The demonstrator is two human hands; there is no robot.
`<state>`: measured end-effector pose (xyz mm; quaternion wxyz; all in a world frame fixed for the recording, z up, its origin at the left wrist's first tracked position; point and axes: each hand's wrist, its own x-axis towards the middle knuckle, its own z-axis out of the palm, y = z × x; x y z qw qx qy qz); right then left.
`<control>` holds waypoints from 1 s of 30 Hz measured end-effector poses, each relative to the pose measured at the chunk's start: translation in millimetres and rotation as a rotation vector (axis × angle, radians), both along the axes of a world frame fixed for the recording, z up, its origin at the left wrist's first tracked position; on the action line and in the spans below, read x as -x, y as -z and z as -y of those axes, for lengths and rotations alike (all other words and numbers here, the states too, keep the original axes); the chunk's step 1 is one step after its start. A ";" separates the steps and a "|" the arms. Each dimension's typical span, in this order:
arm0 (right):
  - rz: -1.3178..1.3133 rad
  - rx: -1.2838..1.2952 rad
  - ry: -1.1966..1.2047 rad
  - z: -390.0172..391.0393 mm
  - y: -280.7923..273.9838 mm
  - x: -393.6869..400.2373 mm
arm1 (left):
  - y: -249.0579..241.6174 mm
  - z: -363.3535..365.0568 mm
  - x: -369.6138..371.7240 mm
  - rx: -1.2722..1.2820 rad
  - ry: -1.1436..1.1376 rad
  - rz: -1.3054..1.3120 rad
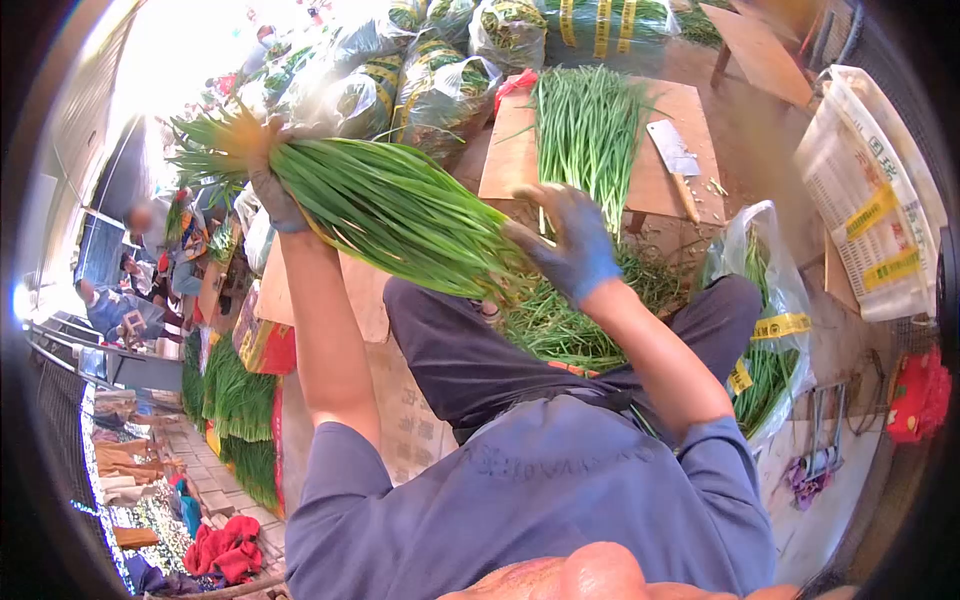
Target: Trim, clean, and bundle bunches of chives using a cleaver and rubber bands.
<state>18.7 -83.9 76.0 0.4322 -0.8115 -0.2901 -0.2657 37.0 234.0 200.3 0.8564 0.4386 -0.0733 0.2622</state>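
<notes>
On my feed, a flat tan wooden board shows wood along its left edge; beyond, I see a long green leafy bundle clasped by the gloved left hand, the gloved right hand wide at its end; rightward, a wooden-handled metal cleaver.
</notes>
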 end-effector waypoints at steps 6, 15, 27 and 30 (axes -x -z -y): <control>-0.719 -0.656 -0.421 -13.9 24.4 -22.7 | -6.1 13.9 3.6 0.085 0.114 0.074; -0.700 -0.272 -0.281 102.5 71.1 13.8 | 3.3 -0.4 -6.9 -0.079 0.065 -0.015; -0.843 -0.895 -0.849 -59.1 -93.8 -76.6 | 50.3 95.1 -35.9 -0.240 0.400 -0.215; -0.535 -0.833 -0.606 -74.3 -140.2 -133.1 | 48.2 110.6 -31.0 -0.243 0.364 -0.193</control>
